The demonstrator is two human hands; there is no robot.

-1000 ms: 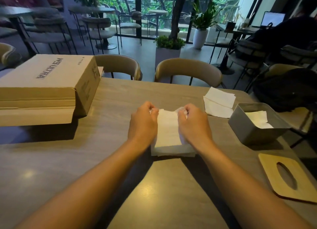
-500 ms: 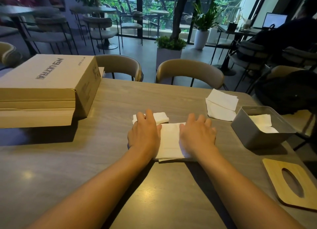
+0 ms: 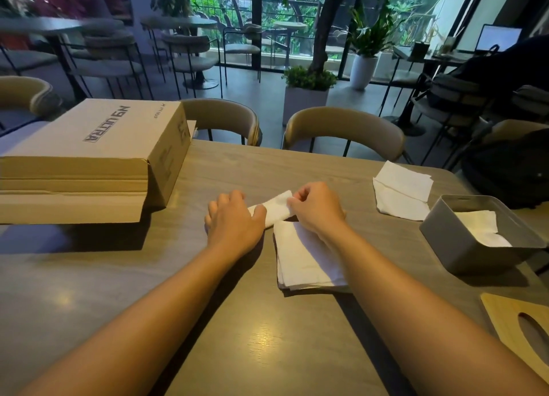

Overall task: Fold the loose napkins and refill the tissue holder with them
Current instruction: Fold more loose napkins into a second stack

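Observation:
A small folded white napkin (image 3: 274,207) lies on the wooden table (image 3: 237,321) between my hands. My left hand (image 3: 233,222) rests on its left end, thumb against it. My right hand (image 3: 316,208) pinches its right end with fingertips. Just in front, a flat stack of folded napkins (image 3: 300,259) lies partly under my right forearm. Loose unfolded napkins (image 3: 401,195) sit at the far right. The grey metal tissue holder (image 3: 451,247) stands open at the right with white napkins (image 3: 481,230) inside. Its wooden slotted lid (image 3: 514,321) lies near the right edge.
A large cardboard box (image 3: 89,161) with an open flap fills the table's left side. Two tan chairs (image 3: 341,128) stand along the far edge. A dark bag (image 3: 511,170) sits on a chair at the right. A person sits at a far table with a laptop.
My hands left the flat stack they were pressing and moved forward to the small folded napkin behind it. The right hand now pinches its end.

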